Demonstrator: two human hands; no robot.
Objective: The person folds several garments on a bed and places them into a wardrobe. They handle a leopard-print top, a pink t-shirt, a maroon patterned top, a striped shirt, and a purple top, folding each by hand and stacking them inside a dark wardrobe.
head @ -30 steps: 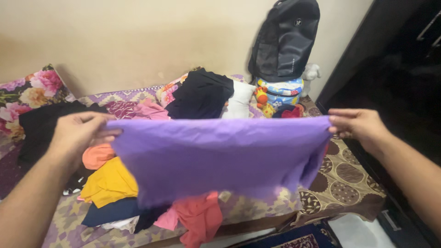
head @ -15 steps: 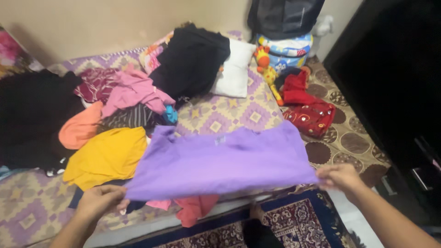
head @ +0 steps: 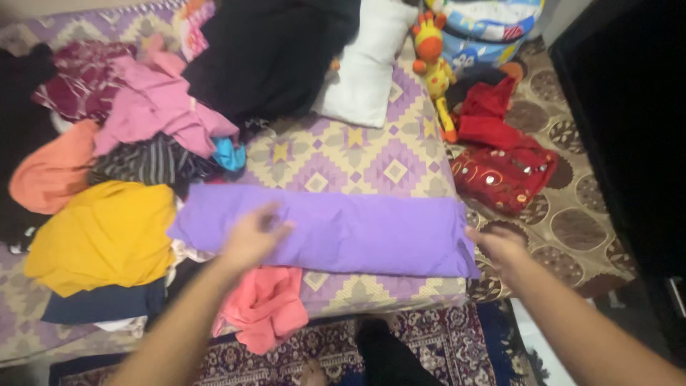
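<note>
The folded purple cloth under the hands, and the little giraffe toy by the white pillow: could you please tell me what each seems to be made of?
The folded purple cloth looks like thin, matte woven fabric, probably cotton or a blend: it lies flat with soft creases and no shine. The yellow and orange giraffe toy looks like plush fabric with stuffing: rounded, soft limbs, though blur hides its surface.

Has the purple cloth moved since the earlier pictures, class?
Yes. The purple cloth was held up in the air; now it lies folded flat on the patterned bed cover, beside the yellow garment, under the left hand.
</note>
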